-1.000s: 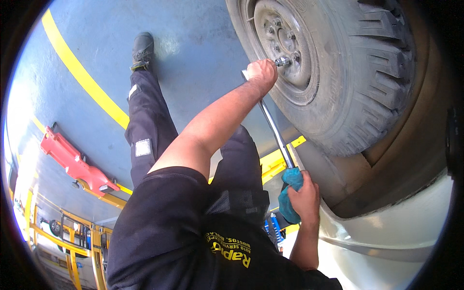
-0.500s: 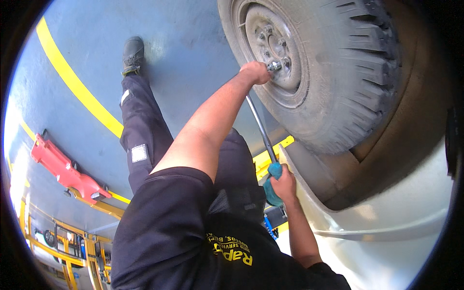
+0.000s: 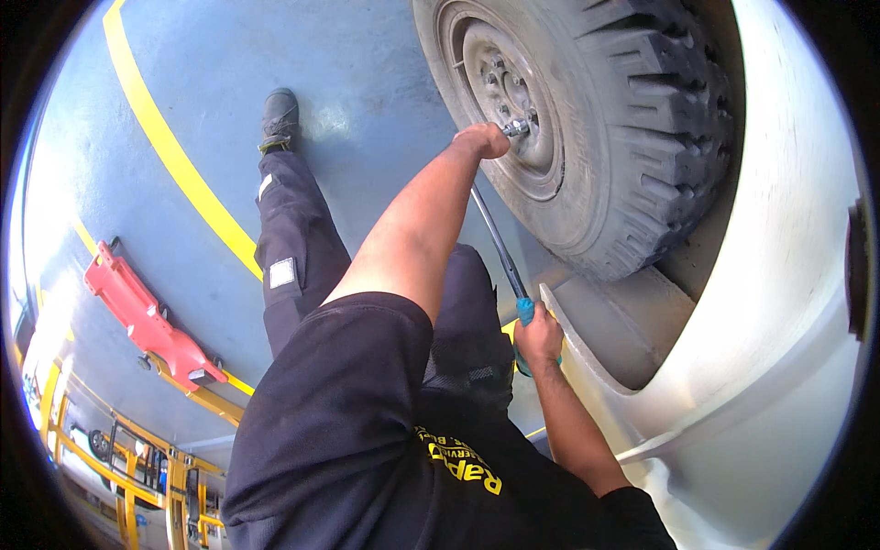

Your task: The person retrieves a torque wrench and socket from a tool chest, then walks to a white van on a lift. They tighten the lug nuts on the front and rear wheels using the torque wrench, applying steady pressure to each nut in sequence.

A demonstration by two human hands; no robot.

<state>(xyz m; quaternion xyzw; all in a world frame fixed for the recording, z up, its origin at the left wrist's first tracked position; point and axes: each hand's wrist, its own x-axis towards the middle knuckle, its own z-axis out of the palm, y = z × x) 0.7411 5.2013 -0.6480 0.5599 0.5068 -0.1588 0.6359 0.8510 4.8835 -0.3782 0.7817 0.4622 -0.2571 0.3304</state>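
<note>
Long metal wrench lies between two hands; its long axis slants from wheel down and slightly to right; left hand is curled round upper end, just beside socket, which seems seated at wheel nut; this hand is nearer to wheel, which lies up and to right of it; right hand is wrapped round lower end, over blue-green cloth (so handle is mostly hidden there).

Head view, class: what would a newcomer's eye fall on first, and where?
Probably the big, treaded tyre at upper right. Then the long metal wrench near the centre, with the left hand at its wheel end and the right hand at the other. The red creeper at left also stands out.
</note>
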